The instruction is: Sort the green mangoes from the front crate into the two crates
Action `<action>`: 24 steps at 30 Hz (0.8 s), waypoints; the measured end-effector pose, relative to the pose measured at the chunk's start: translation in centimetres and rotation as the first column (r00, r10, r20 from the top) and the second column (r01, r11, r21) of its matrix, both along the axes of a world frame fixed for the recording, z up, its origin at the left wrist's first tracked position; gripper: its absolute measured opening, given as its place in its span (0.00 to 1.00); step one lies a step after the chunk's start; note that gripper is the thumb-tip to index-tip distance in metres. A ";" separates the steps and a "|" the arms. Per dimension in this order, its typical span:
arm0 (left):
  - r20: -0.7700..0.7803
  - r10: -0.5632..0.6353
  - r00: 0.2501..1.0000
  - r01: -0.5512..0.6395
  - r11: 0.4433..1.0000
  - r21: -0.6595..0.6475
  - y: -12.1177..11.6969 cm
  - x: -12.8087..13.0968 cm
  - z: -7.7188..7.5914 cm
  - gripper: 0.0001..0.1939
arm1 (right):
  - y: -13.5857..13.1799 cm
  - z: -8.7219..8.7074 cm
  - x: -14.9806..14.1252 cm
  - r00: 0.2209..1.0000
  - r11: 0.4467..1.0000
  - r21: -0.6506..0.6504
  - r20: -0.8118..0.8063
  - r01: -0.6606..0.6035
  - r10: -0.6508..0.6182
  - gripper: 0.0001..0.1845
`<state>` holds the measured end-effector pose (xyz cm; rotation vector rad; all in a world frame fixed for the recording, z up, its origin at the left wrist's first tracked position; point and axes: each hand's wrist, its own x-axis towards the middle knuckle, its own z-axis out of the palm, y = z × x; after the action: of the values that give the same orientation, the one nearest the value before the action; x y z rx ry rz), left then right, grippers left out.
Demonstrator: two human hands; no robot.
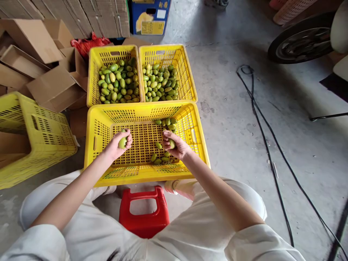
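My left hand [115, 145] is closed around a green oval fruit [122, 143], perhaps more than one, over the left part of the front yellow crate [146, 177]. On the crate's right side, my right hand [178, 146] curls around another green oval fruit [172, 144]; its fingers partly hide it. Several loose green fruits [157, 161] lie on the crate's slotted floor near my right hand, some behind it and some closer to me. Behind stand two yellow crates, the left [92, 78] and the right [190, 78], both holding many green and yellowish fruits.
Open cardboard boxes [54, 87] are heaped at the left, beside a tilted yellow crate [49, 134]. A red stool [144, 221] sits between my legs. Black cable [268, 145] runs over the concrete floor at right, below a wheel [301, 40]. A blue carton [150, 16] stands behind.
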<state>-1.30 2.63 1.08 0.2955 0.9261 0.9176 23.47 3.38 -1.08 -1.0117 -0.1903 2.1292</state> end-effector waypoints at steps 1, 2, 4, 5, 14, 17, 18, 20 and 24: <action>-0.007 -0.026 1.000 0.025 1.000 -0.010 -0.1 -0.1 -0.1 0.09 | 0.0 -0.1 0.0 1.000 1.000 -0.014 -0.002 -0.005 0.005 0.13; -0.018 -0.054 0.998 0.054 0.998 -0.021 -0.2 -0.1 -0.2 0.09 | 0.1 -0.1 -0.1 1.000 0.999 -0.032 0.002 -0.018 0.018 0.13; -0.050 -0.094 0.994 0.093 0.995 -0.037 -0.2 -0.1 -0.4 0.12 | 0.1 -0.4 -0.1 0.999 0.997 -0.070 0.010 -0.032 0.033 0.13; -0.063 -0.098 0.993 0.095 0.994 -0.046 -0.2 0.0 -0.4 0.14 | 0.2 -0.5 -0.1 1.000 0.996 -0.086 0.008 -0.025 0.026 0.13; 0.019 0.070 0.997 -0.069 0.996 -0.049 0.2 0.1 -0.4 0.08 | 0.6 -0.3 0.3 0.988 0.989 -0.045 -0.054 0.140 -0.142 0.08; 0.032 0.056 0.998 -0.056 0.998 0.009 0.1 -0.1 -1.0 0.10 | 0.3 -0.2 0.3 0.991 0.991 0.015 -0.047 0.129 -0.129 0.11; 0.041 0.049 0.998 -0.050 0.999 0.017 0.0 -0.2 -1.1 0.11 | 0.2 -0.2 0.2 0.990 0.992 0.017 -0.067 0.122 -0.121 0.11; 0.050 0.023 0.998 -0.024 1.000 0.014 -0.1 -0.2 -1.2 0.12 | 0.2 -0.2 0.2 0.989 0.996 0.002 -0.119 0.091 -0.090 0.10; 0.017 -0.054 0.998 0.055 0.998 -0.043 -0.1 -0.1 -0.9 0.11 | 0.2 -0.6 0.4 0.989 0.997 -0.056 -0.137 0.049 -0.056 0.14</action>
<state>-1.44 2.49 0.17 0.2746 0.9185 0.8472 23.85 3.59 -1.65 -0.8842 -0.0396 2.1567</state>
